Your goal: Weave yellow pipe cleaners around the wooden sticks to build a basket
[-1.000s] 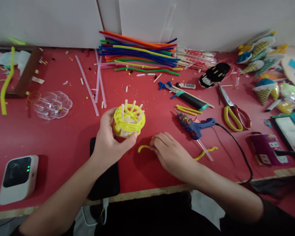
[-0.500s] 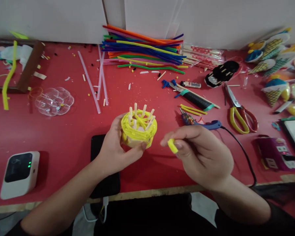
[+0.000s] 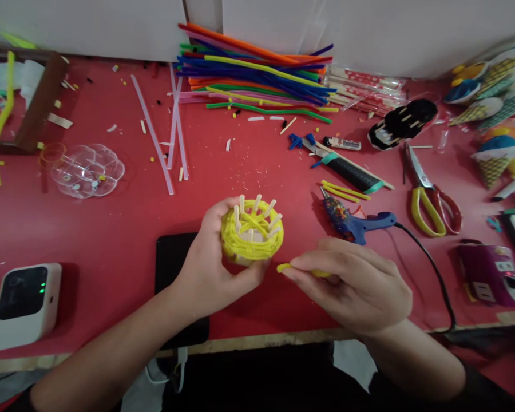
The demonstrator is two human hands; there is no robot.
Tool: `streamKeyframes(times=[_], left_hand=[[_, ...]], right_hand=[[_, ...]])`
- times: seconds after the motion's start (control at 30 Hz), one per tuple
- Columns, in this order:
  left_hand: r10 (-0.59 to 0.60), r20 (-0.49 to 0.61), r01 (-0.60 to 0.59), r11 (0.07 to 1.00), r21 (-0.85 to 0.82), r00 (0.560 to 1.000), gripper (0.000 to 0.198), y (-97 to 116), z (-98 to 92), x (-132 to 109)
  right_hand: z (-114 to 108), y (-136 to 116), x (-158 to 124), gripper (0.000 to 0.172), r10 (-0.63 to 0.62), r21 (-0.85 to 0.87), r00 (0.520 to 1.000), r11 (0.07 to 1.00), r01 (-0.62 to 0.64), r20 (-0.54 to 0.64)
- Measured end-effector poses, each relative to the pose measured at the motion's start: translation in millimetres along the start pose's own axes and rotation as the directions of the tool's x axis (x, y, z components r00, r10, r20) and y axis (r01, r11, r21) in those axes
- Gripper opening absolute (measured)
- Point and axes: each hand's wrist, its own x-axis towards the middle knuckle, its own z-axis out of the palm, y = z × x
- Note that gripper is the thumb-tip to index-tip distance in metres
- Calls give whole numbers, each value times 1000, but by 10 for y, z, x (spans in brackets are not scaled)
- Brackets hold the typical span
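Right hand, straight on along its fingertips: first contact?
Likely the left hand, at its thumb against the yellow basket; the yellow stem pinched in the right hand leads. One view, so depth is uncertain.

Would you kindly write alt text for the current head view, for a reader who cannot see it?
The left hand holds a yellow basket with upright wooden pegs, while the right hand pinches a yellow stem beside it. On the red table beyond lie a glue gun, scissors and a bundle of coloured stems.
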Motion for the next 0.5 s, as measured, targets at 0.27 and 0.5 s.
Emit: streamKeyframes(times=[0.27,0.5], left_hand=[[-61,32,53,977,208,998,67,-77,9,-11],[348,-159,-290,907,305,924,119,-153,-77,-22]], right_hand=[[95,33,-43,11,27,-13,996,1000,-28,-84],[83,76,-57,8,-49,71,994,996,56,-101]])
